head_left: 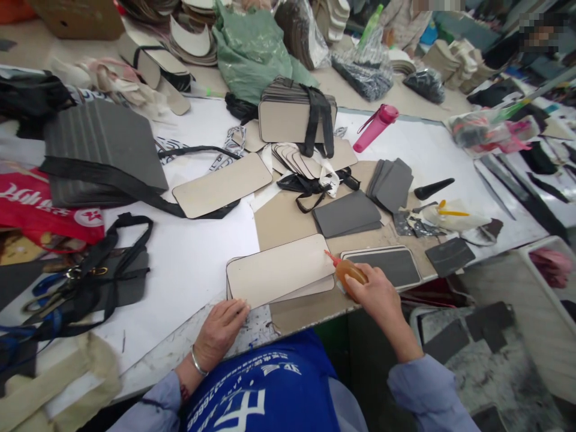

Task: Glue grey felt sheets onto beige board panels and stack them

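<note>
My right hand point(378, 294) is wrapped round an amber squeeze bottle point(350, 276) with a red nozzle. The nozzle tip points left, at the right end of a cream rounded panel point(279, 269); whether it touches I cannot tell. Under that panel lie other cream panels, fanned out a little. With fingers laid flat and close together, my left hand point(225, 324) rests at the panel's lower left corner. Just right of the bottle is a dark grey panel with a cream border point(387, 265).
Grey pieces point(346, 213) lie behind the panel. A strapped cream stack point(285, 120), a pink bottle point(376, 128) and a green bag point(258, 51) stand farther back. At left are a grey stack point(103, 150) and scissors point(74, 276). The table edge runs close to my apron.
</note>
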Action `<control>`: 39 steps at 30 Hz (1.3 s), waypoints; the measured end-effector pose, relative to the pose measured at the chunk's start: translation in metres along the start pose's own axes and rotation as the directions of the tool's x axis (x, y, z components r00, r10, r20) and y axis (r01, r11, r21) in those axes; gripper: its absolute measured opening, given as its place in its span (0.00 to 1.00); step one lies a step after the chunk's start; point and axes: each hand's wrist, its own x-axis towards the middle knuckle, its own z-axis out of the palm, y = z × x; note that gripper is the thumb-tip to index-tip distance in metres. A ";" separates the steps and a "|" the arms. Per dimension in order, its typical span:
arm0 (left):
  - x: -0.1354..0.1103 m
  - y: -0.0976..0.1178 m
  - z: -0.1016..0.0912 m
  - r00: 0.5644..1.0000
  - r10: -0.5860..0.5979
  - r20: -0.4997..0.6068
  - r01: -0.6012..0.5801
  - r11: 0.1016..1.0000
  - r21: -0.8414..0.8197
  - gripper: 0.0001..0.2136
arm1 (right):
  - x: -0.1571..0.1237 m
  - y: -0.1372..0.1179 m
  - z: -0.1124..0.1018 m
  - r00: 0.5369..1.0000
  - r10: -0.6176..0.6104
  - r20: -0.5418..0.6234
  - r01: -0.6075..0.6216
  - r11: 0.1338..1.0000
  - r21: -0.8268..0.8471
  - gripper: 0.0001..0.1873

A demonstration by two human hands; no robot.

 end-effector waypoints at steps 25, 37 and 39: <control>-0.003 0.005 -0.001 0.996 -0.049 -0.072 0.047 0.998 -0.036 0.07 | -0.087 -0.046 0.040 0.968 -0.235 0.092 0.217 0.961 0.173 0.16; 0.001 0.006 -0.004 0.998 -0.060 -0.017 0.060 0.998 -0.016 0.07 | -0.063 -0.015 0.023 0.996 -0.080 -0.028 0.078 0.996 -0.051 0.19; 0.001 0.006 -0.003 0.998 -0.068 -0.016 0.068 0.998 -0.013 0.07 | -0.075 -0.020 0.033 0.992 -0.129 -0.008 0.129 0.991 0.034 0.19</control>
